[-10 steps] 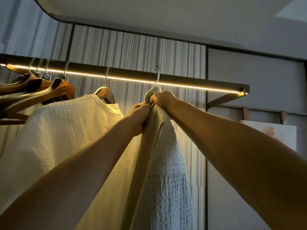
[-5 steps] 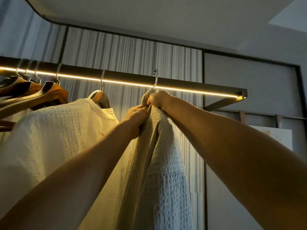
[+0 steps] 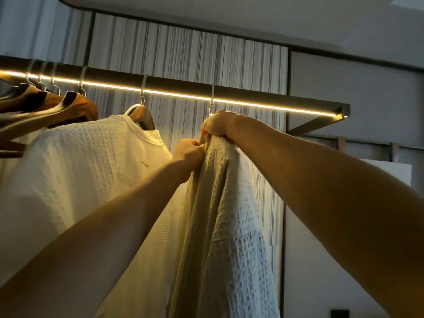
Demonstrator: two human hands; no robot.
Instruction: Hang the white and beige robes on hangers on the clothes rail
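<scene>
Hanging vertically, beige robe (image 3: pixel 220 214), both hands gripping

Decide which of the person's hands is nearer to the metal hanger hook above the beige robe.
Right. The right hand grips the beige robe just under the hanger hook; the left hand pinches it lower, to the left.

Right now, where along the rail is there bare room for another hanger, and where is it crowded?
Free: the stretch of rail between the beige robe and the rail's right end, and a shorter gap between that robe and the white robe. Crowded: the far left, where empty wooden hangers bunch together.
</scene>
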